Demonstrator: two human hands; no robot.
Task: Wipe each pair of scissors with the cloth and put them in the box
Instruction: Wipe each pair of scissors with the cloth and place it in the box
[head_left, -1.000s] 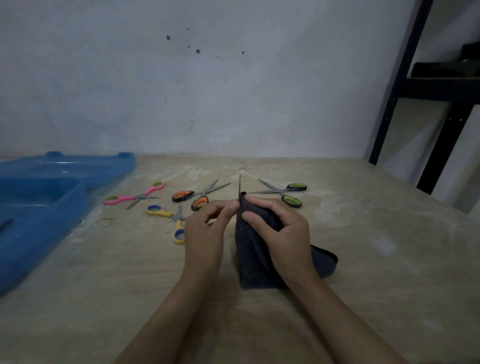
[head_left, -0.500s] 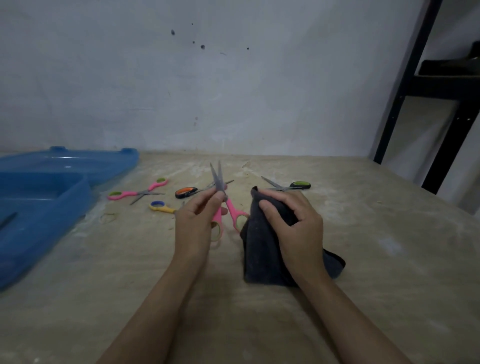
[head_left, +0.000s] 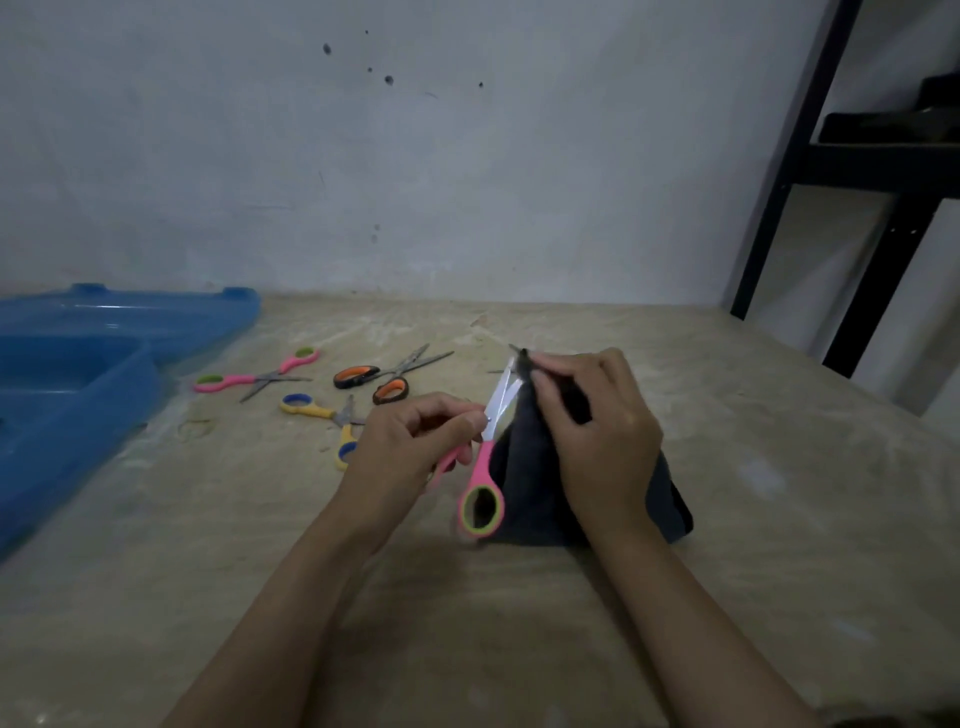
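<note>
My left hand (head_left: 405, 447) pinches a pair of pink-handled scissors (head_left: 483, 483) near the pivot, blades pointing up and away. My right hand (head_left: 597, 441) grips a dark cloth (head_left: 524, 467) and presses it against the blade tips. The cloth's lower end rests on the table. On the table beyond lie another pink pair (head_left: 249, 376), an orange-and-black pair (head_left: 379, 379) and a yellow-and-blue pair (head_left: 322, 415). The open blue box (head_left: 78, 395) stands at the left. A further pair is mostly hidden behind my right hand.
The blue lid (head_left: 156, 317) lies behind the box against the wall. A black metal shelf frame (head_left: 883, 208) stands at the right, past the table's edge. The worn wooden table (head_left: 727, 597) runs to the wall.
My left hand has tilted the pink scissors to the right, and my right hand has brought the cloth up onto the blades. The head view has shifted slightly.
</note>
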